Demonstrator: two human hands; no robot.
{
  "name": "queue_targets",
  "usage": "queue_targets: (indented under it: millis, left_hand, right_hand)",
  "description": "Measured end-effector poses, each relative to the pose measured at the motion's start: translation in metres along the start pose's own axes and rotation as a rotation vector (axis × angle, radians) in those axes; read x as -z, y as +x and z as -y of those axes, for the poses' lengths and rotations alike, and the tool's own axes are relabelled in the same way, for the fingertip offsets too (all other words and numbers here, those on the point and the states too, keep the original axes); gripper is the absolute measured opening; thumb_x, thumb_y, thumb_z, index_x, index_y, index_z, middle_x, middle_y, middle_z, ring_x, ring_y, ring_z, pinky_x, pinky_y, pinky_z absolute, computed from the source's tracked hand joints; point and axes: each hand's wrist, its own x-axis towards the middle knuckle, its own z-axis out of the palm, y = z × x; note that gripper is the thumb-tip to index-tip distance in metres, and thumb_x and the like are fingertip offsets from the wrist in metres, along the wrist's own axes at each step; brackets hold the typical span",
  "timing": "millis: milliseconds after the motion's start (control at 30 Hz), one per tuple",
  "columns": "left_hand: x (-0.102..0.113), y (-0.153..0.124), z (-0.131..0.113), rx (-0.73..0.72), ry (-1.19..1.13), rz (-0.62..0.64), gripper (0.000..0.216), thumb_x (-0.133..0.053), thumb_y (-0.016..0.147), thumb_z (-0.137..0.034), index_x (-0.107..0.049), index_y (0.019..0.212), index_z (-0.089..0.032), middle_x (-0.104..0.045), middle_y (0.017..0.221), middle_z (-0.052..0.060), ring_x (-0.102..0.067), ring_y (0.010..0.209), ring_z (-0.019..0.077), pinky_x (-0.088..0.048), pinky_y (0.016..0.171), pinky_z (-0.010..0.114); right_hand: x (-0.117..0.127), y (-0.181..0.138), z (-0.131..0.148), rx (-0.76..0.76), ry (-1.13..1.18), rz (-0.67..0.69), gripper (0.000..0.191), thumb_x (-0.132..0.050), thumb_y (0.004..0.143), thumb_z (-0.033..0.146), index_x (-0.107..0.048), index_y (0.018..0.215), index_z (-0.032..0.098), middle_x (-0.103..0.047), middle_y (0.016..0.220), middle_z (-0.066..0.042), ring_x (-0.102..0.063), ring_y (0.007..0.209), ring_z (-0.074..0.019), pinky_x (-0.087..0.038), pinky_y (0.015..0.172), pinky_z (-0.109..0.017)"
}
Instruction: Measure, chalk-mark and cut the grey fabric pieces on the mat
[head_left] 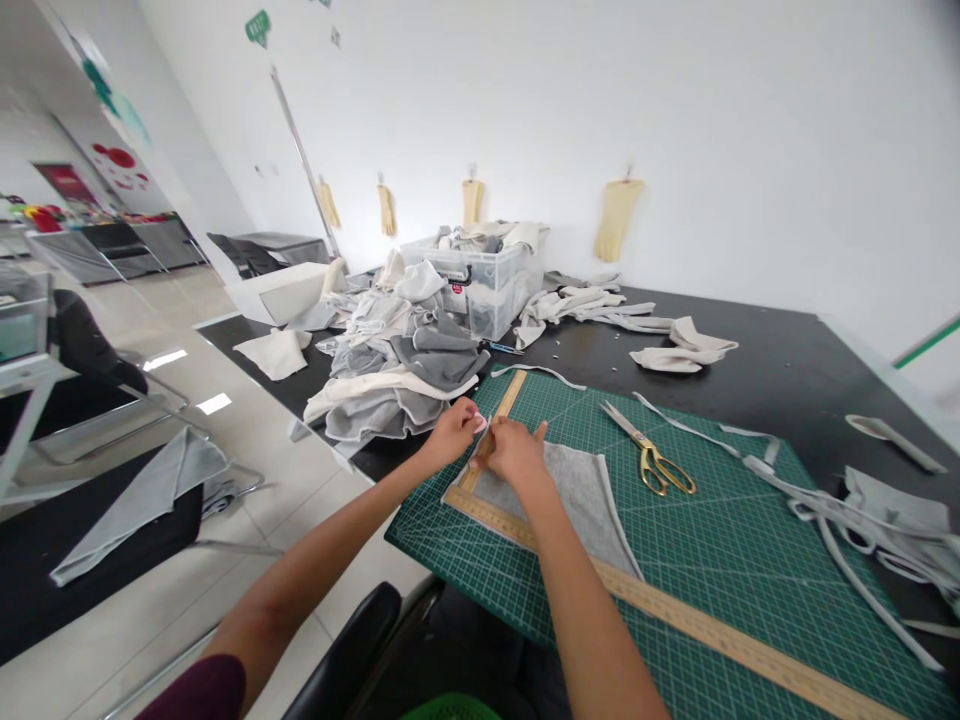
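**A:** What fills the frame, biggest first?

**B:** A black table (787,360) runs from the middle left to the right edge; on it, across the lower right, lies a green cutting mat (712,540) printed with a grid; above the mat's upper left corner sits a heap of grey and cream fabric (397,370), and behind that, near the centre top, a clear plastic bin (487,285) with more cloth in it.

**A:** And on the mat itself?

**B:** A grey fabric piece (577,495) lies flat at centre frame; a long wooden ruler (697,625) slants from below it down to the lower right; a second, shorter ruler (501,410) runs up along the cloth's left edge; the two meet at the cloth's lower left corner; gold-handled scissors (649,450) lie just right of the cloth, apart from it; grey strips (825,500) trail across the mat's right side.

**A:** The hands?

**B:** Both sit at the cloth's upper left corner, touching one another; the right hand (517,452) rests on the grey piece, fingers curled and pressing down near the short ruler; the left hand (452,432) is beside it with fingertips pinched on a small white object (479,423); what that is, I cannot tell.
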Motion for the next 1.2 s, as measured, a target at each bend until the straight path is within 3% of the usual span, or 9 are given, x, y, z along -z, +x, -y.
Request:
queue_targets:
  millis: [167, 367, 900, 1000, 1200]
  left_hand:
    - [-0.013, 0.019, 0.007, 0.009, 0.008, -0.051, 0.022, -0.054, 0.089, -0.031, -0.056, 0.107, -0.018, -0.065, 0.073, -0.001, -0.062, 0.069, 0.0158, -0.044, 0.065, 0.027]
    - [-0.02, 0.04, 0.009, -0.009, 0.082, 0.022, 0.016, -0.064, 0.08, -0.026, -0.063, 0.092, -0.016, -0.062, 0.063, -0.002, -0.056, 0.059, 0.0148, -0.038, 0.059, 0.026]
    - [-0.006, 0.043, 0.006, -0.049, 0.255, 0.035, 0.018, -0.068, 0.077, -0.029, -0.067, 0.089, -0.016, -0.057, 0.057, -0.004, -0.05, 0.056, 0.0131, -0.031, 0.055, 0.024]
    - [-0.006, 0.041, 0.003, -0.104, 0.259, 0.071, 0.019, -0.062, 0.083, -0.031, -0.069, 0.091, -0.015, -0.059, 0.061, -0.002, -0.051, 0.059, 0.0133, -0.032, 0.058, 0.024]
    - [-0.004, 0.044, -0.002, -0.24, 0.247, 0.257, 0.031, -0.052, 0.091, -0.031, -0.062, 0.067, -0.015, -0.055, 0.058, -0.003, -0.048, 0.06, 0.012, -0.031, 0.059, 0.024]
  right_hand:
    - [-0.003, 0.002, 0.0, -0.013, 0.001, 0.01, 0.049, -0.08, 0.072, 0.05, -0.065, 0.11, 0.022, -0.066, 0.124, -0.013, -0.055, 0.123, -0.0341, -0.009, 0.112, -0.07]
    - [-0.004, 0.002, -0.002, 0.008, 0.031, -0.003, 0.06, -0.08, 0.072, 0.048, -0.06, 0.124, 0.026, -0.065, 0.129, -0.012, -0.053, 0.126, -0.0343, -0.006, 0.112, -0.071]
    - [-0.007, 0.003, -0.001, 0.0, 0.01, -0.012, 0.055, -0.078, 0.073, 0.049, -0.063, 0.119, 0.023, -0.066, 0.126, -0.012, -0.054, 0.124, -0.0337, -0.005, 0.112, -0.073]
    - [-0.008, 0.003, -0.002, 0.01, 0.015, -0.022, 0.058, -0.079, 0.072, 0.049, -0.063, 0.121, 0.023, -0.066, 0.128, -0.012, -0.054, 0.124, -0.0343, -0.004, 0.111, -0.075]
    - [-0.008, 0.004, -0.002, 0.0, 0.012, -0.016, 0.065, -0.078, 0.072, 0.049, -0.06, 0.128, 0.023, -0.065, 0.131, -0.014, -0.053, 0.126, -0.0358, -0.005, 0.112, -0.073]
